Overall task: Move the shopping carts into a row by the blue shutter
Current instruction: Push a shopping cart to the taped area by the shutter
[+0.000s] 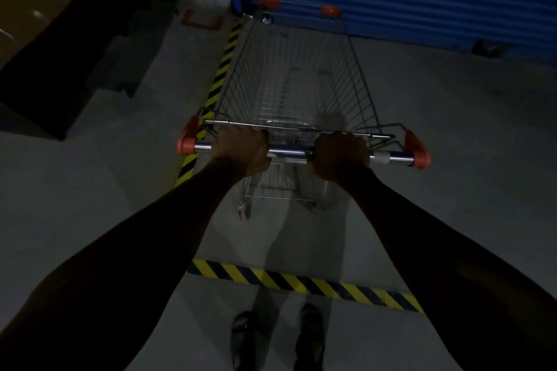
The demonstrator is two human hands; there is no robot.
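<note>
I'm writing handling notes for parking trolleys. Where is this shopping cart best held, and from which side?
Hold the shopping cart by its chrome handle bar, from behind, as the left hand and right hand do. The bar runs crosswise between orange end caps, so two spaced grips likely steer it.
</note>
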